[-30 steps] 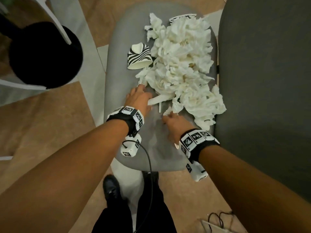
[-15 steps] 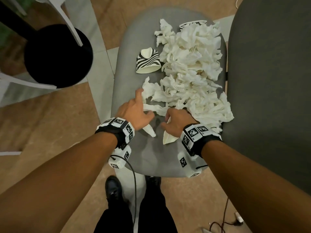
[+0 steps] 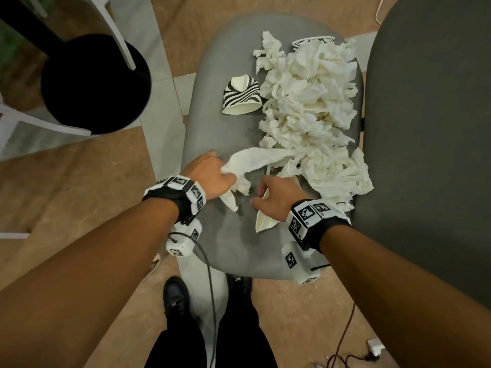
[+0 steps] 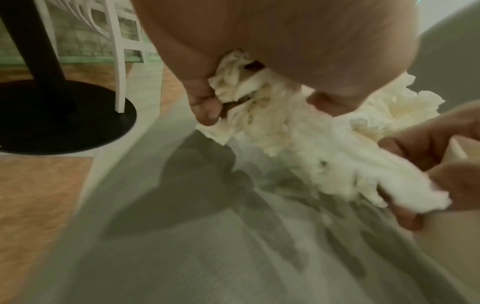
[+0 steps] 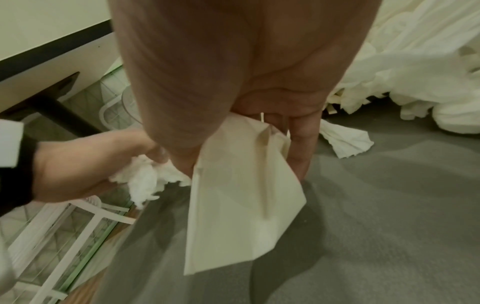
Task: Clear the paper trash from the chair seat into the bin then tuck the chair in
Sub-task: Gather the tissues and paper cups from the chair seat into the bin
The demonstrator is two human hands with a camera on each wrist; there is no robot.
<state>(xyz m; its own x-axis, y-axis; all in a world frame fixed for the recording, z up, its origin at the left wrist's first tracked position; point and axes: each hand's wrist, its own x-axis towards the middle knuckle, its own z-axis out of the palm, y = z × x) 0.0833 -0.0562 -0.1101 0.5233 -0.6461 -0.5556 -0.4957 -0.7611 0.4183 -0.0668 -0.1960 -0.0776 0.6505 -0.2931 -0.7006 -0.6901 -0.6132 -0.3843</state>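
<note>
A heap of crumpled white tissue paper point(image 3: 310, 112) covers the far right of the grey chair seat point(image 3: 220, 240). My left hand point(image 3: 210, 176) grips a bunch of white tissue point(image 3: 255, 160) point(image 4: 280, 115) that trails back into the heap. My right hand point(image 3: 276, 197) holds a flat cream paper piece point(image 3: 263, 221) point(image 5: 241, 197) that hangs down from its fingers. A crushed zebra-striped paper cup point(image 3: 241, 96) lies on the seat left of the heap. Another striped cup point(image 3: 313, 42) peeks out behind the heap.
A black round table base point(image 3: 93, 83) with its post stands on the floor at the left, beside white chair legs point(image 3: 117, 30). The dark grey chair back point(image 3: 430, 155) rises at the right. My feet point(image 3: 176, 296) and a cable point(image 3: 345, 338) are below the seat's near edge.
My left hand has closed on a bunch of tissue and drawn it out of the heap toward me. The right hand has kept the cream paper piece and lifted slightly.
</note>
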